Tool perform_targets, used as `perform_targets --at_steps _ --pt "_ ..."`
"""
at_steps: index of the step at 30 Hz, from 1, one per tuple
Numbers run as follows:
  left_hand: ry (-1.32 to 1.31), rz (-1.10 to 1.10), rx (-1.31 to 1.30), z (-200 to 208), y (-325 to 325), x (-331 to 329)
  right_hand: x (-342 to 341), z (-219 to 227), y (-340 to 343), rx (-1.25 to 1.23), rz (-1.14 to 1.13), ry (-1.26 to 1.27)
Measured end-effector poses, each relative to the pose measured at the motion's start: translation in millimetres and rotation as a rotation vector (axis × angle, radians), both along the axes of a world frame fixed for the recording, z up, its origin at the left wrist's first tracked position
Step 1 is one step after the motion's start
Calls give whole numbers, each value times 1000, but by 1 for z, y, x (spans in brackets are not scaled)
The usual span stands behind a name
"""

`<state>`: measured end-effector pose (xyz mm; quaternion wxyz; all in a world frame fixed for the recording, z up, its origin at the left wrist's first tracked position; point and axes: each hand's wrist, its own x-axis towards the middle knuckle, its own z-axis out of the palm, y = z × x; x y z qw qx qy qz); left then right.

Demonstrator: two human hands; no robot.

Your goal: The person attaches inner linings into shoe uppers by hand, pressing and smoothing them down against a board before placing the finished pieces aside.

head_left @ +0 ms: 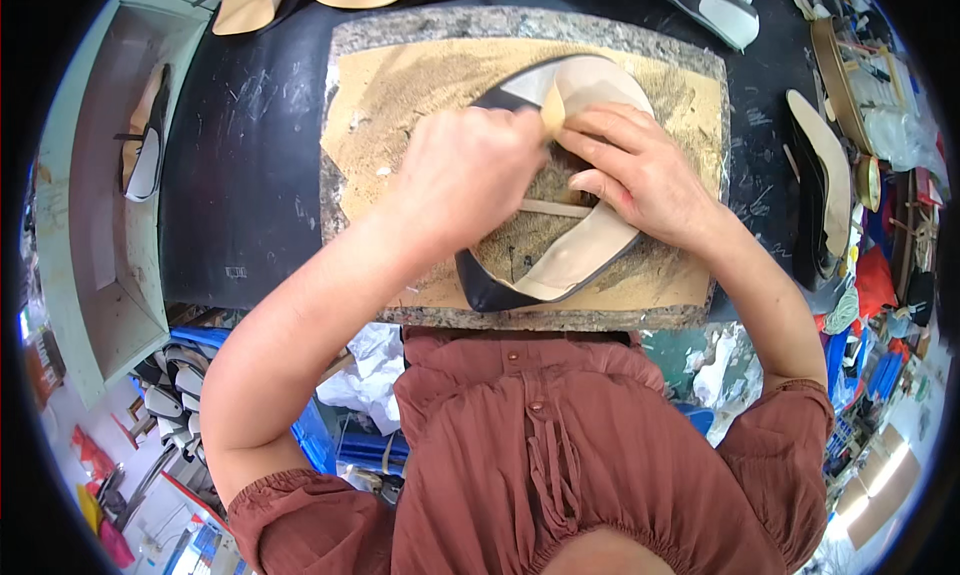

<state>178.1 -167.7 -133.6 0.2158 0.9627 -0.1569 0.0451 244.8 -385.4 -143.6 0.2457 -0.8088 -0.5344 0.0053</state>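
Note:
A shoe upper [585, 250], black outside with a beige lining, lies curved into a loop on a worn tan work board [400, 75]. At its far side a pale yellow strip [553, 113] stands up from the lining. My left hand [470, 165] is closed in a fist, its fingertips at that strip; motion blurs them slightly, and their exact grip is partly hidden. My right hand [632, 165] holds the upper's right side, fingers over the lining beside the strip and thumb bent inward. A narrow beige band [555, 208] crosses the loop's inside, below my hands.
The board rests on a black table [250, 165]. More shoe pieces [725, 15] lie along the far edge, and a beige-and-black one [825, 165] at the right. A pale tray [85, 215] on the left holds another piece [148, 140]. Clutter [890, 235] crowds the right side.

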Motion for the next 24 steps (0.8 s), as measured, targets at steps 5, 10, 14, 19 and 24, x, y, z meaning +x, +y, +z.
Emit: perform_targets --at_steps 5,10,14,19,24 --pt "317 327 -273 -1 9 11 -9 -2 6 -77 -11 -57" --pt "46 241 -117 -10 4 -11 -16 -9 15 -62 -84 -110" --pt "92 321 -53 -12 7 -20 -22 -16 18 -6 -138 -67" --pt "-159 278 -74 -26 7 -23 -25 -13 26 -1 -190 -83" --pt "-280 260 91 -23 9 -15 -7 -17 46 47 -248 -220"
